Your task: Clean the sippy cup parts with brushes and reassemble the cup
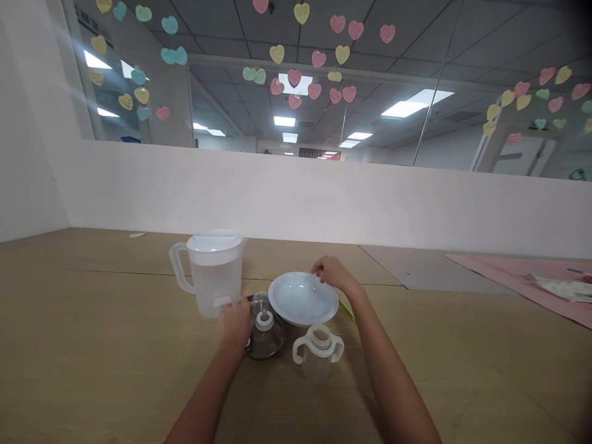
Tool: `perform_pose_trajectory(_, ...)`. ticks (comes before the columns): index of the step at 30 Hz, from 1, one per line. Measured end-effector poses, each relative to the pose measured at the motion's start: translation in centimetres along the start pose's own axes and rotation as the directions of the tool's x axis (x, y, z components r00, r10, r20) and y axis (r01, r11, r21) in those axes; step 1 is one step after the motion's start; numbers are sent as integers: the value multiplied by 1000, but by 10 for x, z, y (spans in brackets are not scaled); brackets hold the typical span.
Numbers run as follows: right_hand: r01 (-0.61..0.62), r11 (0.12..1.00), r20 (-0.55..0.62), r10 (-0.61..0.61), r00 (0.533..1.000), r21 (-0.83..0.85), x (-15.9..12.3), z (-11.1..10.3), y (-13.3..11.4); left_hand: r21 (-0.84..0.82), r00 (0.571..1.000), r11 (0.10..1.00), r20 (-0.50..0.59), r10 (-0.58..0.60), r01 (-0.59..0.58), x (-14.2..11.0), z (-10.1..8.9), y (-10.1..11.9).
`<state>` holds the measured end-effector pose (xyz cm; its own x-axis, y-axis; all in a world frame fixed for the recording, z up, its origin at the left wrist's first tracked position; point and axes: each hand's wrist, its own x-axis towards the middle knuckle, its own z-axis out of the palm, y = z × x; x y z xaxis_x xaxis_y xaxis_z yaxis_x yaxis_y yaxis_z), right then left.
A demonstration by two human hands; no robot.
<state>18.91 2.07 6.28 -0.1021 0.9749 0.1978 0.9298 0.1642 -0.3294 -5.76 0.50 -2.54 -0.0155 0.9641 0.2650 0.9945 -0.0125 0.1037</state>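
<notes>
My left hand (235, 322) rests at the left edge of a small metal bowl (268, 340) that holds a bottle nipple and clear cap (263, 313); whether the fingers grip it is hard to tell. A translucent pitcher (213, 271) with a lid and water stands just behind that hand. My right hand (332, 272) touches the far right rim of a white plate (303, 299). In front of the plate stands a clear two-handled baby bottle (318, 351) without its top.
The wooden table (92, 345) runs to a low white partition (324, 203) at the back. A grey mat (425, 268) and a pink mat (531, 280) with a cloth lie at the right. A green object (346, 306) peeks from under the plate.
</notes>
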Motion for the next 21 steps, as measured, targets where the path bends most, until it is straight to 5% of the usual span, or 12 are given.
perform_pose_trajectory(4, -12, 995, -330, 46, 943, 103, -5, -16, 1, -10, 1000, 1000, -1, -25, 25, -2, -11, 0)
perform_pose_trajectory(8, 45, 970, -618, 116, 778, 238, -16, -32, -2, -90, 992, 995, -115, -42, 32, -5, -18, 7)
perform_pose_trajectory(13, 224, 906, -778, 157, 608, 358, -31, -45, -10, -309, 925, 949, -374, -63, -60, -10, -22, 13)
perform_pose_trajectory(17, 317, 832, -787, 210, 580, 455, -32, -47, -9, -549, 836, 806, -532, -135, -219, -9, -23, 11)
perform_pose_trajectory(21, 382, 778, -770, 195, 608, 499, -28, -50, -3, -653, 849, 671, -525, -67, -351, -9, -21, 14)
